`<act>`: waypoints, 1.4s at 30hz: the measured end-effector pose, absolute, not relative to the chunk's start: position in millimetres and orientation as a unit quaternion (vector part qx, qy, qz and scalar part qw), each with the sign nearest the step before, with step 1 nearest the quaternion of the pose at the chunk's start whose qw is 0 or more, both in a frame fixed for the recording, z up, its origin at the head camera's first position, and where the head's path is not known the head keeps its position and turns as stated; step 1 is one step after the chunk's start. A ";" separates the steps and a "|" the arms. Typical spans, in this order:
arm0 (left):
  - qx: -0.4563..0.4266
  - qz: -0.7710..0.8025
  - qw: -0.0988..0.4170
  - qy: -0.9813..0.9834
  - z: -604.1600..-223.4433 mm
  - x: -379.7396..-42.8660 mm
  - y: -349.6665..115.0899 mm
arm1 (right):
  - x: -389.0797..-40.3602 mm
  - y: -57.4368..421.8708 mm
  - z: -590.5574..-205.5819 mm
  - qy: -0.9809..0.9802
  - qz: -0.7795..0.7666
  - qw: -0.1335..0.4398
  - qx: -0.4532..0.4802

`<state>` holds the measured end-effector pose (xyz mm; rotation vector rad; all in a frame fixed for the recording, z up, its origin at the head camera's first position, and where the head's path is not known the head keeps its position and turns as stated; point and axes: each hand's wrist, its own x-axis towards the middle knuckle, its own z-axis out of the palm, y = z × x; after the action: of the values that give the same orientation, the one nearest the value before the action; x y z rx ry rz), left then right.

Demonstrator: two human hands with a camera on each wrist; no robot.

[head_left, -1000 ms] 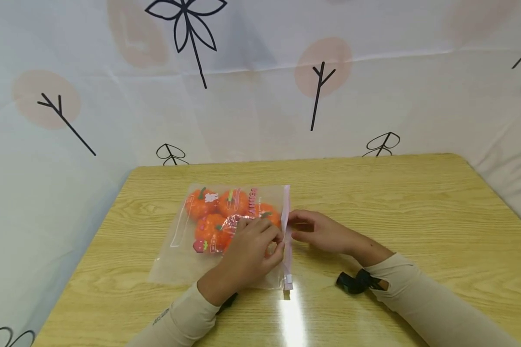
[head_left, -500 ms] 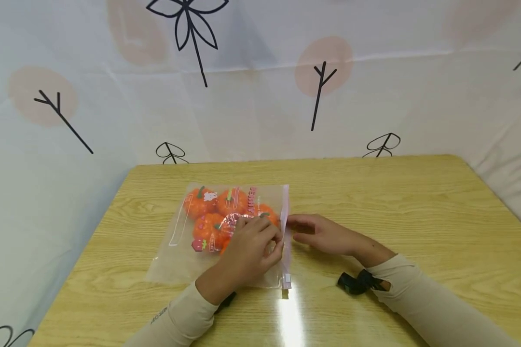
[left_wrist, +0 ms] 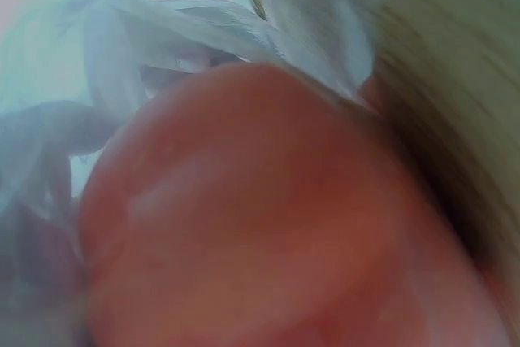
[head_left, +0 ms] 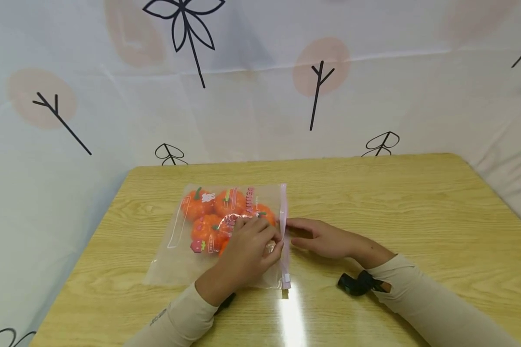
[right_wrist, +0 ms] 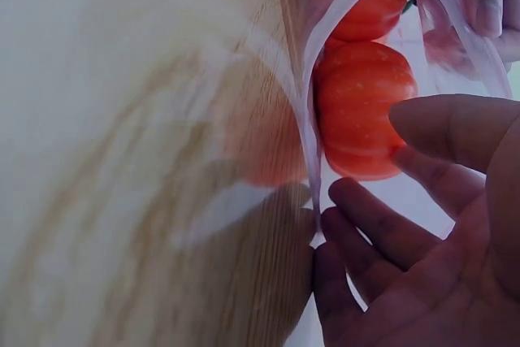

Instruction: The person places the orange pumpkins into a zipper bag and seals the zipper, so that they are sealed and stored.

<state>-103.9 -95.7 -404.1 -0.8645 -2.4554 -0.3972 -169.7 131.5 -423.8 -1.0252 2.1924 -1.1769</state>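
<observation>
A clear zipper bag (head_left: 173, 265) with pink print lies flat on the table, holding several small orange pumpkins (head_left: 205, 226) with green stems. My left hand (head_left: 249, 248) lies over the bag's right part and pinches its upper layer beside the lilac zipper edge (head_left: 284, 202). The right wrist view shows the mouth parted, with a ribbed pumpkin (right_wrist: 366, 111) just inside. At that mouth is my right hand (head_left: 325, 238), fingers extended and thumb apart, fingertips right at the lower edge. An orange pumpkin (left_wrist: 260, 217) fills the left wrist view behind film.
The wooden table (head_left: 395, 202) reaches back to a white printed cloth (head_left: 252, 115). A white slider (head_left: 287, 278) sits at the zipper's near end. By the right cuff is a black wrist strap (head_left: 356, 283).
The right hand's fingers have straightened slightly at the bag's mouth. The left hand keeps its pinch, and the bag lies nearly where it was.
</observation>
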 end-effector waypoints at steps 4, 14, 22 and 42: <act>-0.317 -0.146 0.250 -0.903 -403.5 -103.0 -95.2 | -168.7 131.1 -423.5 0.796 -0.422 0.222 -0.374; -0.315 -0.133 0.243 -0.908 -404.2 -103.2 -95.0 | -170.8 131.3 -424.4 0.800 -0.443 0.195 -0.354; -0.313 -0.135 0.242 -0.908 -405.0 -104.1 -94.6 | -171.7 129.9 -417.7 0.816 -0.485 0.133 -0.286; -0.295 -0.139 0.227 -0.918 -407.4 -107.8 -100.4 | -153.2 124.8 -414.3 0.740 -0.468 0.369 -0.312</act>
<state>-107.8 -100.4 -407.4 -0.8131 -2.5289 -0.3817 -153.2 124.8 -414.3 -0.8006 1.8995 -1.2002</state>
